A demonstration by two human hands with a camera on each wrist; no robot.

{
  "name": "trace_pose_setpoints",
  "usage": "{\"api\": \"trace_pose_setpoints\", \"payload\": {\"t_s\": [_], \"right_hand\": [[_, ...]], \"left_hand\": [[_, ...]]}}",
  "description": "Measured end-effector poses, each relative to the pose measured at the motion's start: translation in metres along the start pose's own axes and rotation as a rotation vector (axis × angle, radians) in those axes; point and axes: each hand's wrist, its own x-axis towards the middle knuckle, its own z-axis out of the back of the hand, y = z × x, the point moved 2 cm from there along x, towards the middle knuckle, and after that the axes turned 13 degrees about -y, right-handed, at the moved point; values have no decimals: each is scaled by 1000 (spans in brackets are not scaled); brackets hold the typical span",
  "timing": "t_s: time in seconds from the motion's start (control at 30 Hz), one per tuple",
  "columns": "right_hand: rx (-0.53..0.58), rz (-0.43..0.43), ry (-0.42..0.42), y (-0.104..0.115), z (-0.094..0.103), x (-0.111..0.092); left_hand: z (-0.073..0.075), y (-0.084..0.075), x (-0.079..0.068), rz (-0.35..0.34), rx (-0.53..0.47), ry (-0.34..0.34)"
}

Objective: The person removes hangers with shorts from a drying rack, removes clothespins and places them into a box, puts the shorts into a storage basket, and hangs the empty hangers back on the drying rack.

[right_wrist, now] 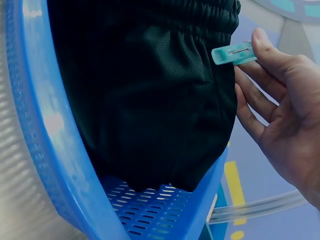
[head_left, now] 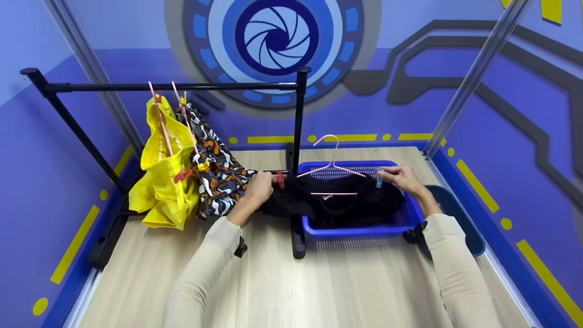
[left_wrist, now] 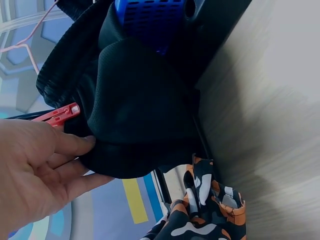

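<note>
- Left hand [head_left: 260, 187]: thumb and fingers close on the edge of a black elastic-waisted garment [right_wrist: 145, 105], pinching its cloth; the lower fingers are only loosely bent.
- Right hand [head_left: 404, 176]: thumb and forefinger nearly together, gripping a teal clip [right_wrist: 231, 53] at the side of the gathered waistband; the remaining fingers lie along the cloth.
- Black garment: spread at a pink hanger [head_left: 332, 162], partly over and within a blue perforated basket [head_left: 364, 231], its other end reaching leftward past the basket toward the left hand.
- Red clip [head_left: 280, 179]: beside the left hand, at that end of the garment.
- Pink hanger: hook upward and free of any bar, shoulders sloping down to the black cloth.
- Black clothes rack [head_left: 227, 86]: stands on the left, its right-hand post close to the basket's left end.
- Yellow garment [head_left: 171, 196]: hangs from the rack's top bar on a pink hanger, with red clips.
- Camouflage-patterned garment [head_left: 216, 182]: hangs just right of the yellow one, in black, white, grey and orange, with yellow clips.
- Dark teal tub [head_left: 455, 218]: to the right of the basket, partly hidden by the right forearm.
- Support: wood-grain tabletop [head_left: 364, 282], enclosed by blue-violet panels.
</note>
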Motion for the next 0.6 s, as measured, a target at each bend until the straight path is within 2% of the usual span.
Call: {"api": "trace_pose_setpoints", "payload": {"t_s": [0.2, 0.3, 0.47, 0.53, 0.6], "right_hand": [[119, -55, -59, -6, 3, 2], [128, -70, -78, -7, 5, 4], [80, -98, -115, 23, 5, -7], [108, -83, -141, 33, 6, -10], [130, -46, -203, 34, 10, -9]], "left_hand": [[3, 3, 0, -12, -56, 10], [6, 3, 0, -30, -67, -1], [5, 1, -1, -27, -70, 5], [4, 0, -1, -22, -70, 9], [3, -1, -1, -23, -71, 9]]}}
